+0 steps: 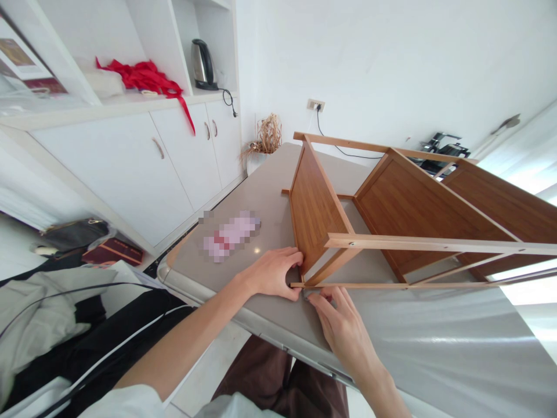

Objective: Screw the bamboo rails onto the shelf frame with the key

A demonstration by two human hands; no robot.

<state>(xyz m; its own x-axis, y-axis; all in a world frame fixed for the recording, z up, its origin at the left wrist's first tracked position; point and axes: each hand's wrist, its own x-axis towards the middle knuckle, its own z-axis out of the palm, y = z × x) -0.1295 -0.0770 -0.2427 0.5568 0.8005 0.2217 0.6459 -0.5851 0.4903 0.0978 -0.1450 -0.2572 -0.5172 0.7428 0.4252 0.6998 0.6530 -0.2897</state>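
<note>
A wooden shelf rack point(319, 203) with brown panels and pale slats lies on its side on the grey table point(418, 325). My left hand point(274, 273) grips the near left corner of its frame, thumb below and fingers against the end panel. Just right of it, my right hand point(342, 316) is closed in a pinch under the lowest rail point(369, 285). A small metallic piece shows at its fingertips, against the rail's end; its kind is too small to make out. On the table to the left lies a pixelated pink item point(230, 235).
White cabinets point(117, 168) stand along the left, with a kettle point(202, 64) and red ribbon point(145, 76) on their shelves. A potted dried plant point(267, 136) sits beyond the table. Clothes and cables point(43, 325) lie at lower left. A wall socket point(316, 105) holds a plug.
</note>
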